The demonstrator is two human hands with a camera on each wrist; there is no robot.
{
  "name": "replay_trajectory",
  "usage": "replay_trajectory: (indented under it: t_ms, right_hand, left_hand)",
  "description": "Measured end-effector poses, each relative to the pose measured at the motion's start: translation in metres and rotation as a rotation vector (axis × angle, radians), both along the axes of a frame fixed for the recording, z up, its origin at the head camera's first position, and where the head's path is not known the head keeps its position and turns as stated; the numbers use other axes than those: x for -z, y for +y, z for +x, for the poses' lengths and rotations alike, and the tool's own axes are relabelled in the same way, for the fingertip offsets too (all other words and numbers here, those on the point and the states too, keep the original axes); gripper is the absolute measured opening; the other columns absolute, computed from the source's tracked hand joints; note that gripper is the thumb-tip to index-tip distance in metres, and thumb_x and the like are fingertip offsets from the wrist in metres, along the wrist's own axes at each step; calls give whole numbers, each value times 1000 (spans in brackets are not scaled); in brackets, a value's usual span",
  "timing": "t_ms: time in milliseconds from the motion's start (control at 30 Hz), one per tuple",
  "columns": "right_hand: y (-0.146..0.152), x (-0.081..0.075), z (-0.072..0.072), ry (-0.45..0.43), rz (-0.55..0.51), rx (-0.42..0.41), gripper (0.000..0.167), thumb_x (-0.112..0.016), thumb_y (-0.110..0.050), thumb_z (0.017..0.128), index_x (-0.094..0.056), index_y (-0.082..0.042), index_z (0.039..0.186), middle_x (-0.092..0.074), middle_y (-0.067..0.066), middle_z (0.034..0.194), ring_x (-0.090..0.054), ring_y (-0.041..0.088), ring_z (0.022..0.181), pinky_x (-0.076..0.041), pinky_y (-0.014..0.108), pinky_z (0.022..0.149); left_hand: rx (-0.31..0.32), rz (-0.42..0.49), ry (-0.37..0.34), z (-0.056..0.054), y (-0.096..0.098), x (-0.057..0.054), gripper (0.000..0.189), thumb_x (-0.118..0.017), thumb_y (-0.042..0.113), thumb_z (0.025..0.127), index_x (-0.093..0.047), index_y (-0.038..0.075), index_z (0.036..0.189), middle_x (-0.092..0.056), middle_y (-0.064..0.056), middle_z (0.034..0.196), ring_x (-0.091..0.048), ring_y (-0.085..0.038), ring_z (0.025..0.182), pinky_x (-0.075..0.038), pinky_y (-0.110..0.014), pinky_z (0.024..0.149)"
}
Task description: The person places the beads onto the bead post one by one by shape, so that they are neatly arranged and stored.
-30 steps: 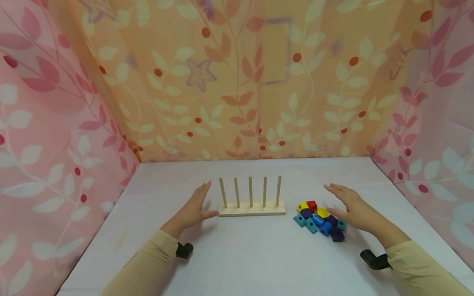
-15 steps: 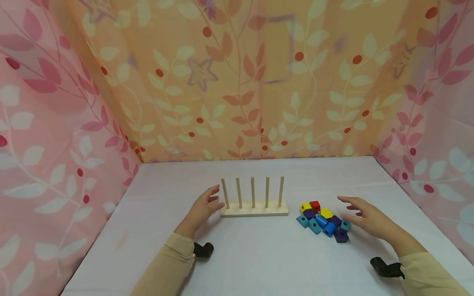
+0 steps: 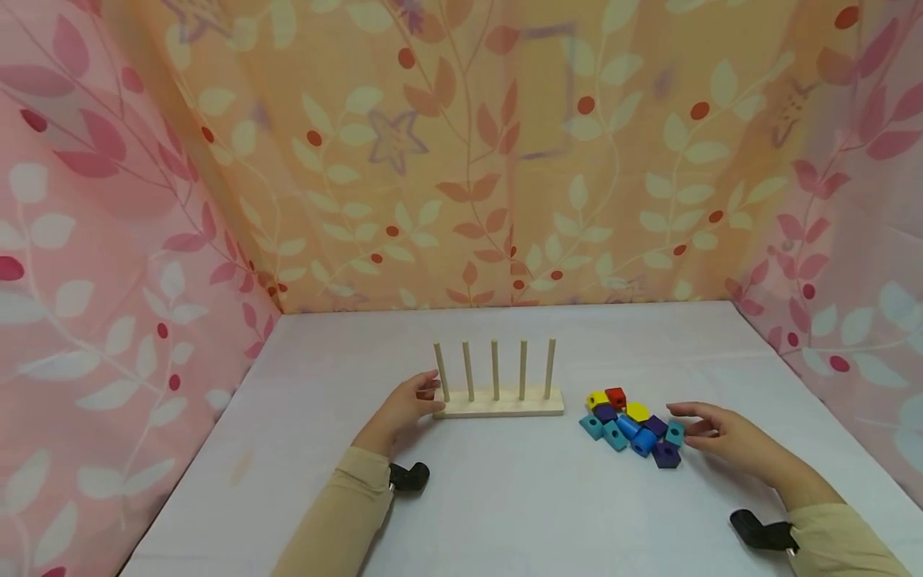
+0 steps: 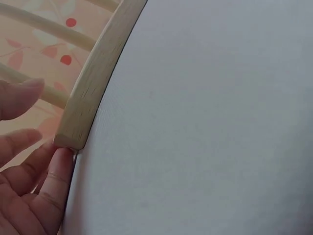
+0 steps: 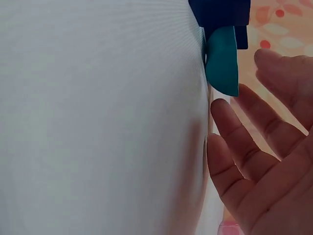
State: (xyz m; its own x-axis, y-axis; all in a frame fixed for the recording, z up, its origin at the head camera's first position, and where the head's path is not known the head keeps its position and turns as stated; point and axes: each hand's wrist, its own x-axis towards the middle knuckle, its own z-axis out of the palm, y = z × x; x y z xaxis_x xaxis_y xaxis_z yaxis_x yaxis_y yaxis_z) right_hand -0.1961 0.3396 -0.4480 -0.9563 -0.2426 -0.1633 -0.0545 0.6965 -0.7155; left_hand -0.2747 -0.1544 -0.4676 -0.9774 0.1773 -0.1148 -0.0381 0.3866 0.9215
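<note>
A pale wooden peg stand (image 3: 501, 408) with several upright pegs (image 3: 495, 370) stands mid-table. My left hand (image 3: 401, 409) is at its left end. In the left wrist view, fingertips (image 4: 62, 159) meet the end of the wooden base (image 4: 90, 83), and the thumb (image 4: 22, 98) is beside the nearest peg. A small pile of coloured beads lies right of the stand: yellow, red, purple, blue and teal. Beside the pile, my right hand (image 3: 739, 441) has its fingers loosely bent around nothing. Its fingertips are right by a teal bead (image 5: 223, 61), with a dark purple bead (image 5: 220, 12) beyond.
A white cloth (image 3: 497, 497) covers the table. Patterned curtains close in the back (image 3: 461, 160) and both sides. Each wrist carries a black camera mount, one on the left sleeve (image 3: 409, 478) and one on the right (image 3: 760, 530).
My left hand has moved right to the end of the peg stand, its fingers drawing in. The right hand has shifted right and lower, beside the beads. The view has shifted slightly.
</note>
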Motion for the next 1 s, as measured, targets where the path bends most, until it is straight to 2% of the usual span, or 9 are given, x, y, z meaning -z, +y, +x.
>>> replay_trajectory:
  t_ms: [200, 333, 500, 667, 800, 1000]
  right_hand:
    - [-1, 2, -1, -33, 44, 15, 47, -68, -17, 81, -54, -12, 125, -54, 16, 120, -53, 25, 97, -52, 37, 76]
    - [-1, 2, 0, -29, 73, 20, 39, -69, -17, 81, -59, -11, 118, -57, 11, 110, -51, 21, 90, -51, 32, 73]
    - [0, 2, 0, -13, 79, 7, 35, -70, -19, 80, -61, -10, 113, -58, 9, 108, -50, 21, 87, -48, 26, 70]
    - [0, 3, 0, -9, 95, 7, 32, -72, -23, 78, -61, -10, 106, -58, 5, 94, -47, 20, 81, -45, 23, 65]
    - [-2, 4, 0, -15, 90, 9, 28, -72, -23, 77, -61, -10, 100, -57, 3, 86, -46, 19, 77, -44, 23, 62]
    - [3, 1, 1, -31, 87, 9, 28, -72, -26, 77, -61, -9, 95, -56, 3, 82, -48, 18, 76, -45, 24, 63]
  left_hand:
    - [28, -42, -28, -1, -2, 3, 57, -73, 1, 73, -53, 2, 126, -60, -9, 114, -54, -19, 103, -44, -32, 87]
    - [64, -114, -1, 0, -3, 1, 56, -74, -2, 70, -55, 1, 124, -60, -8, 109, -53, -18, 99, -44, -33, 86]
    - [103, -171, 57, 2, -2, -1, 55, -74, -4, 68, -57, -3, 120, -59, -10, 110, -54, -20, 99, -45, -34, 88]
    - [131, -214, 97, 2, -2, -1, 55, -77, -1, 67, -57, -4, 117, -58, -12, 110, -55, -23, 100, -45, -36, 88]
    - [140, -250, 112, 0, -5, 1, 55, -79, 4, 66, -58, -1, 116, -59, -8, 107, -55, -20, 98, -45, -35, 88]
    - [133, -220, 106, 2, -10, 9, 54, -80, 8, 66, -59, 3, 116, -59, -5, 105, -56, -15, 97, -45, -33, 88]
